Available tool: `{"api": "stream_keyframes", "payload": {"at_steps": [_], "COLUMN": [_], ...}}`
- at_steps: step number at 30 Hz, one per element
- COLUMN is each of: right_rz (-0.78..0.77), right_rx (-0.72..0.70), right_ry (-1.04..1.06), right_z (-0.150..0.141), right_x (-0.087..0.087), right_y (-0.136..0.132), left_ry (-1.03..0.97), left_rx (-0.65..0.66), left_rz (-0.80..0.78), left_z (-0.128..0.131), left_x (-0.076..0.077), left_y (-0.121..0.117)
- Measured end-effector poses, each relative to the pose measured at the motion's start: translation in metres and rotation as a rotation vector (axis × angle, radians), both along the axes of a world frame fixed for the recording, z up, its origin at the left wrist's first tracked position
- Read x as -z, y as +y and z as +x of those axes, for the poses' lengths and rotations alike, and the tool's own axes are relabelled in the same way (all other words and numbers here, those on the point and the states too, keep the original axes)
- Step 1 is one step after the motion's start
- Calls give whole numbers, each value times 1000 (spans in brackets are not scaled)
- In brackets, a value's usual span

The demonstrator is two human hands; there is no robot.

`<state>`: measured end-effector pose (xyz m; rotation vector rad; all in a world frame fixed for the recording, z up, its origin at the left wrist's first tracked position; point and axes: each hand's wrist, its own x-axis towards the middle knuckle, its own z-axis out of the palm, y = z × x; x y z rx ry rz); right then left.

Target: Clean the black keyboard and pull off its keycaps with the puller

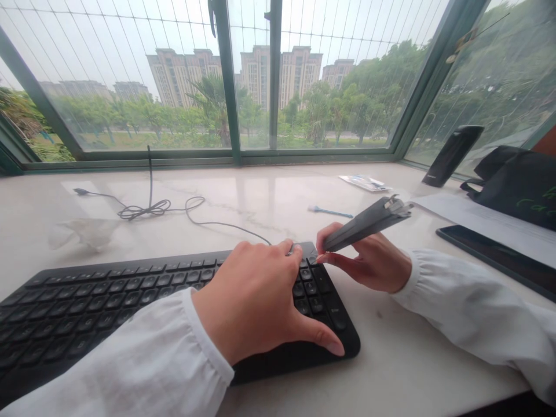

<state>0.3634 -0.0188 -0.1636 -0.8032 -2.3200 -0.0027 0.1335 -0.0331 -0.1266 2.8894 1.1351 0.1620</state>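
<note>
A black keyboard (143, 295) lies on the pale tabletop, partly covered by my left hand (260, 295). That hand rests palm down across its right part, thumb stretched toward the lower right corner and fingers reaching the top edge. My right hand (373, 260) is closed around a long dark grey tool (362, 225) with several metal pieces at its raised end. It slants down toward the number keys, where my thumb and fingertip come together at the keyboard's upper right corner. Whether its lower tip touches a key is hidden.
A coiled black cable (147, 209) runs behind the keyboard, near crumpled clear plastic (89, 234). Farther back lie a thin blue stick (332, 212) and a small packet (364, 183). At right are a phone (499, 255), papers (490, 217), a black cylinder (452, 156) and a dark bag (521, 182).
</note>
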Motion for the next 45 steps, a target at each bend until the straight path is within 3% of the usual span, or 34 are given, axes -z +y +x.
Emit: {"api": "stream_keyframes", "payload": {"at_steps": [11, 21, 35, 39, 45], "right_rz": [-103, -62, -192, -311, -364], "right_rx": [97, 90, -171, -178, -127], "right_ry": [65, 59, -53, -25, 135], "right_z": [-2, -1, 5, 5, 8], "right_x": [3, 2, -8, -12, -25], "right_y": [0, 1, 4, -2, -6], "left_ry": [-8, -14, -1, -1, -1], "left_rx": [3, 2, 0, -7, -6], "left_rz": [5, -1, 6, -1, 12], "left_z": [0, -1, 0, 0, 1], "left_x": [0, 1, -1, -1, 0], "left_y": [1, -1, -1, -1, 1]}}
